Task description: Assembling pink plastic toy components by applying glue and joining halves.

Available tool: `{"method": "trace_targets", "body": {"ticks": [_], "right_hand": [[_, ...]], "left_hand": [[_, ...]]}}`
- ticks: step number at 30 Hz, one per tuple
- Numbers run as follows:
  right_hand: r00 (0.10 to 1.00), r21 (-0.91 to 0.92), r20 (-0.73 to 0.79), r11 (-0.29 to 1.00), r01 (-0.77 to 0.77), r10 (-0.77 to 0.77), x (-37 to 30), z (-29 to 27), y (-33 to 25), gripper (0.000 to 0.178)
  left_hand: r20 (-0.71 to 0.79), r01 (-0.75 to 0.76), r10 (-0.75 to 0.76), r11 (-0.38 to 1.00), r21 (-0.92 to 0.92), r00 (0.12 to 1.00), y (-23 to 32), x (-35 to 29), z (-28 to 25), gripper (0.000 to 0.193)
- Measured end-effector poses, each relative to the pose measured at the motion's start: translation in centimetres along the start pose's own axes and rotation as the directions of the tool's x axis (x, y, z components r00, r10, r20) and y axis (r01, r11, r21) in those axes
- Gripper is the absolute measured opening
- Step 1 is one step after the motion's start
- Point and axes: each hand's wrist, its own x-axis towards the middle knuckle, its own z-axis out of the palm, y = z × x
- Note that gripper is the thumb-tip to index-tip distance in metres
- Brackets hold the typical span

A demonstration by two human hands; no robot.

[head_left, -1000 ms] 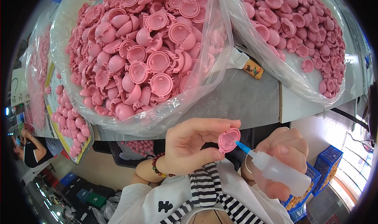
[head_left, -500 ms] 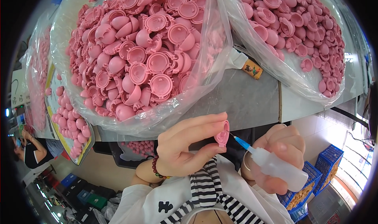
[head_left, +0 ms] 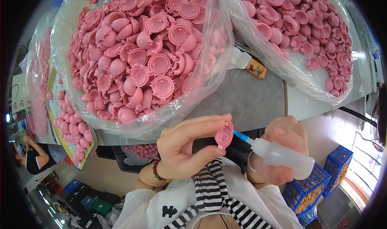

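Between the thumb and fingers of my left hand (head_left: pixel 186 146) is a small pink plastic half-shell (head_left: pixel 224 136), its hollow side turned toward the right. My right hand (head_left: pixel 287 142) is wrapped round a translucent white squeeze bottle (head_left: pixel 287 158) with a blue needle tip (head_left: pixel 240 136). The tip points left at the half-shell's rim; whether it touches is too small to tell. Beyond my left hand, a large clear bag (head_left: pixel 173 115) lies heaped with similar pink half-shells (head_left: pixel 139 75).
Another clear bag (head_left: pixel 306 82) of smaller pink shells lies back right. An orange patterned object (head_left: pixel 256 68) rests on the grey table (head_left: pixel 258 98). A tray (head_left: pixel 92 150) of pink balls stands at left. Blue crates (head_left: pixel 338 160) sit at lower right; a person (head_left: pixel 38 154) is far left.
The half-shell has turned so that more of its hollow shows. My right hand has shifted the bottle slightly up and left, bringing the blue tip closer to the shell's rim.
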Motion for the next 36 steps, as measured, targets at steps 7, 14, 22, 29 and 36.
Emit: {"method": "trace_targets", "body": {"ticks": [7, 14, 22, 29, 36], "right_hand": [[0.990, -0.021, -0.075, 0.992, -0.121, 0.119, 0.2, -0.1, -1.0, 0.055], [0.999, 0.198, -0.021, 0.980, 0.032, -0.028, 0.1, -1.4, 0.7, 0.057], [0.867, -0.202, -0.026, 0.847, -0.492, 0.498, 1.2, 0.2, 2.6, 0.038], [0.964, -0.301, -0.094, 0.915, -0.267, 0.251, 2.3, -1.0, 3.0, 0.038], [0.963, -0.940, 0.129, 0.338, 0.043, 0.235, 5.6, -9.2, 6.0, 0.027]], "left_hand": [[-0.033, -0.070, 0.066, 0.990, -0.121, 0.997, -0.5, -0.1, -0.1, 0.038], [0.077, 0.007, 0.017, 0.954, -0.300, 0.997, -0.5, -0.1, -0.5, 0.045], [0.009, 0.317, -0.353, 0.827, -0.464, 0.936, 0.6, 0.0, 0.1, 0.055], [0.142, 0.328, -0.319, 0.666, -0.670, 0.937, 0.0, 0.1, -0.5, 0.045], [0.325, 0.391, -0.217, 0.509, -0.767, 0.921, -0.6, -0.4, -1.1, 0.035]]}}
